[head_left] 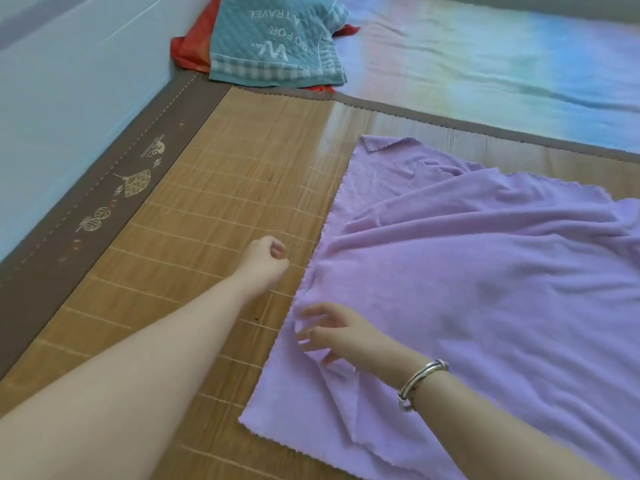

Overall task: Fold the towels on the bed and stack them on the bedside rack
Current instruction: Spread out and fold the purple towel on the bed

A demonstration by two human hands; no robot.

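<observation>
Head view. Purple towel [485,289] spread across a bamboo mat [207,209], filling the frame from centre out to 3 and 5 o'clock; rumpled, with long folds running across it, far corner at 12 o'clock flipped over. Its left edge is scalloped and runs from 12 down to 7 o'clock.

Right hand [332,336] lies on the towel near that left edge, low of centre; fingers spread and loosely bent, tips at the cloth where it bunches into a ridge. Cannot tell whether they pinch it. Silver bangle [420,382] on the wrist.

Left hand [266,259] sits over bare mat just beside the towel's edge, at 9 o'clock of centre, fingers curled in to the palm, nothing seen in it, apart from the towel.

At 11 o'clock, far end of mat: blue towel [273,43], quilted with white lettering, heaped on a red cloth [192,46]. Pastel sheet [485,71] runs from 12 to 2 o'clock. Brown mat border [86,216] with fan prints at 9 o'clock, wall [52,98] beyond it.
</observation>
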